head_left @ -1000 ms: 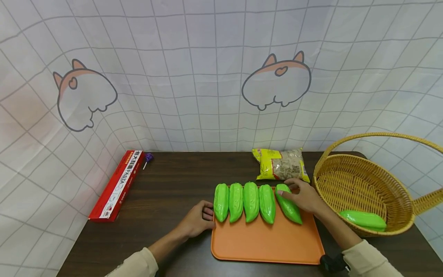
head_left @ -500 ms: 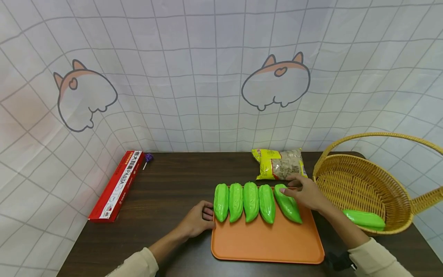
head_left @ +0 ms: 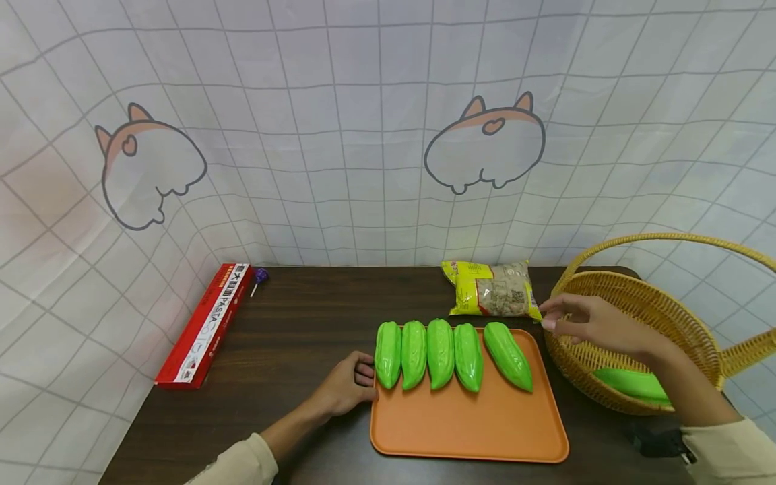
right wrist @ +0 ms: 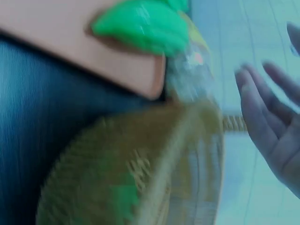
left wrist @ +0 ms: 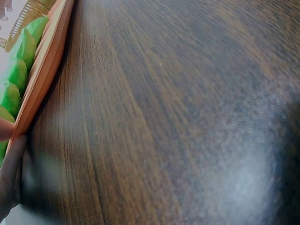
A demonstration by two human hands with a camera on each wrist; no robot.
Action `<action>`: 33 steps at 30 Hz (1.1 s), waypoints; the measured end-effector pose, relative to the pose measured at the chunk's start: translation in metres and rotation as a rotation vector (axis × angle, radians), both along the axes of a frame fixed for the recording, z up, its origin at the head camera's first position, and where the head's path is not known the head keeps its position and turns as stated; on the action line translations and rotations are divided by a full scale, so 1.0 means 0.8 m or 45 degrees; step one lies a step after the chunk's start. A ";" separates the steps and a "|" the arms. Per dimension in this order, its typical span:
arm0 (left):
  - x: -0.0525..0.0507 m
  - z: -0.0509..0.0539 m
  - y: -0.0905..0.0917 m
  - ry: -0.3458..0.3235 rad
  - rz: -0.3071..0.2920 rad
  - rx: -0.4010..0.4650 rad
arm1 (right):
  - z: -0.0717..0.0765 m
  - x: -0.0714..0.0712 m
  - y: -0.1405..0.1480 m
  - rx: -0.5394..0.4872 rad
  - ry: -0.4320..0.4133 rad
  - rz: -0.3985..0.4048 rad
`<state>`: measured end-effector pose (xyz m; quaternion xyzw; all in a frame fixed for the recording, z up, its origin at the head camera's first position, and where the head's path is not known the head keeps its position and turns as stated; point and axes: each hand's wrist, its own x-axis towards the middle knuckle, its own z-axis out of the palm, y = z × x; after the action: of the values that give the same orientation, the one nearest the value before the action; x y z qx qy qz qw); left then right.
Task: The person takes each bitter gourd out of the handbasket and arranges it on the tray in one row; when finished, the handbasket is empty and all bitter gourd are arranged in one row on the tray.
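Note:
Several glossy green ridged vegetables, resembling plastic bitter melons [head_left: 440, 353], lie side by side on an orange tray [head_left: 467, 431]. The rightmost bitter melon [head_left: 508, 356] is tilted and stands a little apart from the others. At the tray's left edge, my left hand [head_left: 343, 387] pinches the rim; the left wrist view shows the tray rim [left wrist: 49, 65] between thumb and fingers. My right hand [head_left: 597, 325] hovers in front of the wicker basket [head_left: 570, 370], its fingers loosely bent and holding nothing. Inside the basket lies another bitter melon [head_left: 633, 385], partly hidden by the right forearm.
Behind the tray lies a yellow and clear plastic bag [head_left: 494, 288]. A red pasta box [head_left: 206, 327] and a purple lollipop [head_left: 261, 275] are at the left on the dark wooden table [head_left: 291, 316]. The basket's tall handle [head_left: 667, 237] arches over its opening.
My right hand has let go of the rightmost bitter melon and moved right to the basket. That bitter melon has barely shifted. My left hand stays on the tray rim.

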<state>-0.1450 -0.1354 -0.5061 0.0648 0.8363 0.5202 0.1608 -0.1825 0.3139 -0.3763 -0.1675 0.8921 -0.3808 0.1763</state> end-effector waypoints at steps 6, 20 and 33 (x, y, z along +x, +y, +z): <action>0.000 0.000 0.000 -0.006 -0.003 0.001 | -0.001 0.003 0.051 0.025 -0.199 0.032; 0.000 0.002 0.000 -0.033 -0.007 0.002 | -0.023 0.011 0.086 0.032 -0.643 -0.014; 0.001 0.002 0.000 -0.015 -0.010 -0.001 | -0.009 -0.020 0.100 0.230 -0.186 0.012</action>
<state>-0.1441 -0.1355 -0.5048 0.0650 0.8353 0.5195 0.1679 -0.1988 0.3942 -0.3834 -0.1270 0.9067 -0.3093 0.2570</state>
